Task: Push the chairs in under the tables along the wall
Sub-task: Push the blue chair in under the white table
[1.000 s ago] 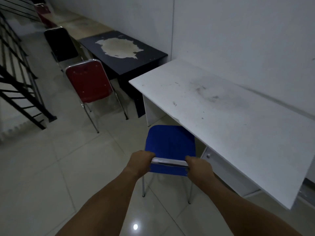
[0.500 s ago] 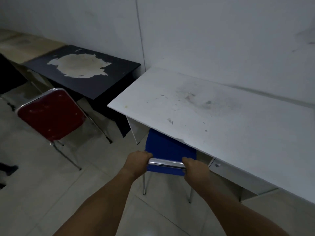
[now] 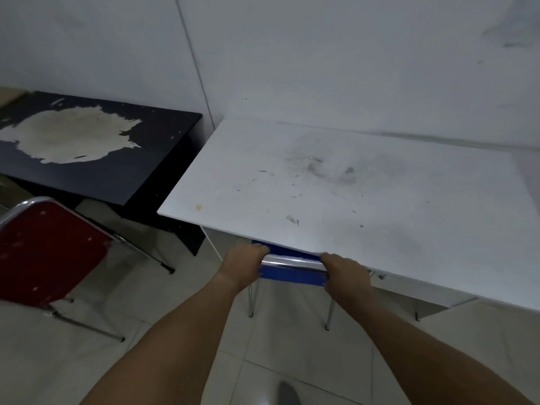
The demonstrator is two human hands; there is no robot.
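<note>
A blue chair [image 3: 292,276] with a chrome frame stands at the front edge of the white table [image 3: 336,185]. Its seat is hidden under the tabletop; only the top of the backrest and two thin legs show. My left hand [image 3: 244,266] grips the left end of the chrome top rail, and my right hand [image 3: 344,273] grips the right end. A red chair [image 3: 46,252] with a chrome frame stands out on the floor to the left, in front of the black table [image 3: 96,159] with its worn pale patch.
Both tables stand against the white wall [image 3: 321,54]. The floor is pale tile [image 3: 286,346]. A dark shoe tip [image 3: 287,393] shows at the bottom edge. The red chair's legs stretch across the floor left of my arms.
The blue chair has slid forward under the white table until its seat is out of sight. I have stepped closer, and the view has turned right toward the wall.
</note>
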